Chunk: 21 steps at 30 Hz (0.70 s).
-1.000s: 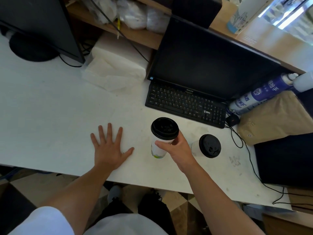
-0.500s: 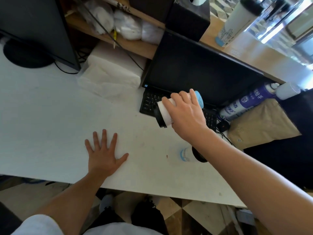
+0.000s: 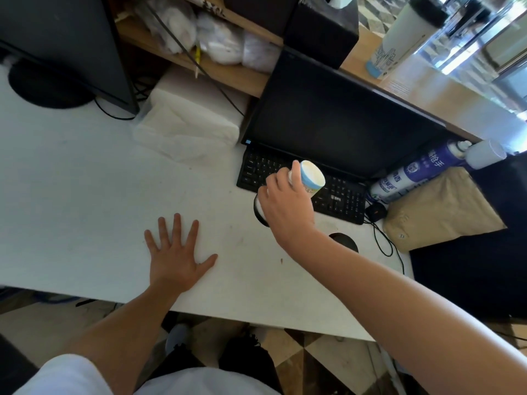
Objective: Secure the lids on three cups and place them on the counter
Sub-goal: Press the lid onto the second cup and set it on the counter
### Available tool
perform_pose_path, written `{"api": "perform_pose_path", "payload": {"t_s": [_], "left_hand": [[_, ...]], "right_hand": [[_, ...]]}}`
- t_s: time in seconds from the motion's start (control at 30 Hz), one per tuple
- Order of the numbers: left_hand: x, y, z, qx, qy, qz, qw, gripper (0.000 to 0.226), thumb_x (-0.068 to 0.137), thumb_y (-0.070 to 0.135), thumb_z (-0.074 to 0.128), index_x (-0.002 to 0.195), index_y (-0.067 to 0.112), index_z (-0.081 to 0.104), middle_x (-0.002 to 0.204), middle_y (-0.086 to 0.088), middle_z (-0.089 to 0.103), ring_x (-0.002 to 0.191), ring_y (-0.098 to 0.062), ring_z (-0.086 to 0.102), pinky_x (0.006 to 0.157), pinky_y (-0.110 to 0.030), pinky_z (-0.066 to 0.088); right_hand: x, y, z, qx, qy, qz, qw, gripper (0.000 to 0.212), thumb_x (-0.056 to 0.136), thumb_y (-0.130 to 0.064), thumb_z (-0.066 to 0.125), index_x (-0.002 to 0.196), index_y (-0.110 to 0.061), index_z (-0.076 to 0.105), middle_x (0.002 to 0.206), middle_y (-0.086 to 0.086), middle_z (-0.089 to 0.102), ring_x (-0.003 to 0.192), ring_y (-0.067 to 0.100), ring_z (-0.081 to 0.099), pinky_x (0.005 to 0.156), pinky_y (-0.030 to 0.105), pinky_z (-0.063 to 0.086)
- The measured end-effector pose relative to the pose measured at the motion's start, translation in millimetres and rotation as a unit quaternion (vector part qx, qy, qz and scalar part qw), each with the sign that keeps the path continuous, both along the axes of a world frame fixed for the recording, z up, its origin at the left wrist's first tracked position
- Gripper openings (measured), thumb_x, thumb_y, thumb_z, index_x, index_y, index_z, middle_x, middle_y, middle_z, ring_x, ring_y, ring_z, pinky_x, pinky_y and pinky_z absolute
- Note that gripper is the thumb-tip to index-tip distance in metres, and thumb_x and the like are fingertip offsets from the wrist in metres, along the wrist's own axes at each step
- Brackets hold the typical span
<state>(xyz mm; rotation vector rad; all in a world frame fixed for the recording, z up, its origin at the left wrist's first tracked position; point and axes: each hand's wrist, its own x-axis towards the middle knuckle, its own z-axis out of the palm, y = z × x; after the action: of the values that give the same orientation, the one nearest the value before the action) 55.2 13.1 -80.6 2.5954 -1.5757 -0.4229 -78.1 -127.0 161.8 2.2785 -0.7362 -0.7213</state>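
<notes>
My right hand grips a white paper cup with a black lid, held tilted in the air above the keyboard, its blue-rimmed base pointing up and away and its lid towards me. A second lidded cup stands on the white table behind my right forearm, and only part of its black lid shows. A third lidded cup stands on the raised wooden counter at the far right. My left hand lies flat on the table with its fingers spread, holding nothing.
A black keyboard and monitor sit beneath and behind the held cup. A spray can, a brown paper bag and cables lie to the right. A tissue pack and another monitor are at the left.
My right hand lifted the lidded cup off the table and carried it up over the keyboard, tipping it onto its side. My left hand stayed flat on the table.
</notes>
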Motion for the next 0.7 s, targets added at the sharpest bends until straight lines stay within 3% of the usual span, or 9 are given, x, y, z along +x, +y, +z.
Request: {"api": "perform_pose_path", "payload": {"t_s": [0.23,0.4,0.5,0.6,0.7], "left_hand": [[-0.8,0.2,3.2,0.006,-0.001,-0.001,1.000,0.101,0.080,0.089,0.009,0.159,0.027,0.001,0.167,-0.015,-0.009,0.150,-0.043,-0.018,0.116,-0.067,-0.009],[-0.4,0.5,2.2,0.001,0.001,-0.001,1.000,0.101,0.080,0.089,0.012,0.159,0.027,0.005,0.167,-0.015,-0.006,0.151,-0.043,-0.015,0.117,-0.067,-0.008],[-0.6,-0.3,1.2,0.004,0.000,-0.001,1.000,0.102,0.080,0.089,0.012,0.159,0.027,0.005,0.167,-0.014,-0.007,0.151,-0.043,-0.016,0.117,-0.066,-0.009],[-0.9,-0.8,1.3,0.010,-0.002,0.000,1.000,0.102,0.079,0.090,0.011,0.159,0.027,0.003,0.167,-0.014,-0.008,0.150,-0.042,-0.017,0.116,-0.067,-0.008],[-0.2,-0.1,1.3,0.010,-0.002,0.000,1.000,0.101,0.080,0.089,0.012,0.159,0.027,0.003,0.167,-0.014,-0.008,0.150,-0.042,-0.019,0.117,-0.066,-0.009]], "right_hand": [[-2.6,6.2,-11.6,-0.007,0.014,-0.005,1.000,0.058,0.086,-0.019,0.068,0.139,-0.008,0.048,0.134,0.019,0.047,0.131,0.043,0.039,0.119,0.065,0.013],[-5.9,-11.9,0.1,0.034,-0.088,-0.085,0.992,0.070,0.076,-0.025,0.075,0.140,-0.019,0.045,0.135,0.013,0.047,0.129,0.040,0.039,0.119,0.064,0.009],[-13.0,-24.2,12.6,0.092,-0.197,-0.141,0.966,0.077,0.073,-0.025,0.078,0.142,-0.029,0.042,0.133,0.007,0.048,0.127,0.035,0.041,0.119,0.061,0.012],[-20.9,-36.3,19.5,0.196,-0.372,-0.221,0.880,0.077,0.069,-0.031,0.082,0.137,-0.036,0.046,0.126,-0.001,0.050,0.120,0.029,0.043,0.114,0.053,0.026],[-27.9,-38.6,22.5,0.352,-0.528,-0.267,0.725,0.084,0.063,-0.033,0.091,0.136,-0.034,0.049,0.122,-0.008,0.056,0.114,0.018,0.051,0.095,0.038,0.047]]}}
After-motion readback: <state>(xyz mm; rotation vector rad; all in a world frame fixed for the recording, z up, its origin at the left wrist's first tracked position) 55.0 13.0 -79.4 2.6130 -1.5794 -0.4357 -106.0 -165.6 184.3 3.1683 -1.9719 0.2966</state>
